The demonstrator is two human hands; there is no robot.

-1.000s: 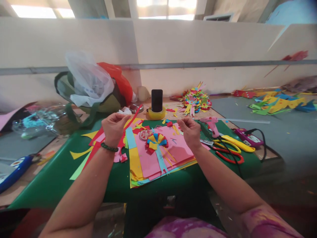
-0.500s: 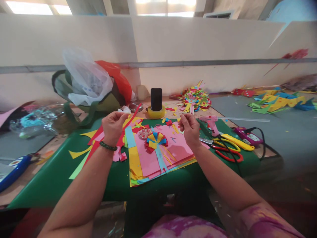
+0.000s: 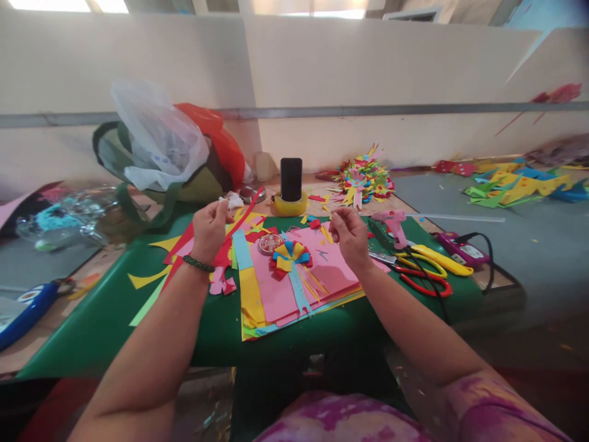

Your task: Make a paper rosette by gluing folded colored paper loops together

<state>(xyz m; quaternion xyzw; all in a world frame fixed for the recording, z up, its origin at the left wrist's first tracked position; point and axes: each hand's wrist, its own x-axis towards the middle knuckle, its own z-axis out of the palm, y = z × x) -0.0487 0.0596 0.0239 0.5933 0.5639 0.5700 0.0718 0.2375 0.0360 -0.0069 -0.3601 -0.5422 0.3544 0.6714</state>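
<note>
My left hand (image 3: 209,228) is raised over the green table (image 3: 105,319), fingers curled in a pinch by a long red paper strip (image 3: 242,218) that rises beside it. My right hand (image 3: 348,236) is also closed in a pinch above the pink sheets (image 3: 331,273); what it grips is too small to name. Between the hands lies a folded paper rosette (image 3: 289,256) in yellow, blue and red on the stack of coloured sheets, next to a small round tin (image 3: 267,244).
Scissors with yellow and red handles (image 3: 421,270) and a pink glue gun (image 3: 396,224) lie right of my right hand. A phone (image 3: 291,179) stands in a yellow tape roll. Bags (image 3: 161,147) sit far left, a finished paper decoration (image 3: 363,181) far right.
Both hands have drifted slightly upward and closer to the phone, still pinched. The camera view tipped down a little.
</note>
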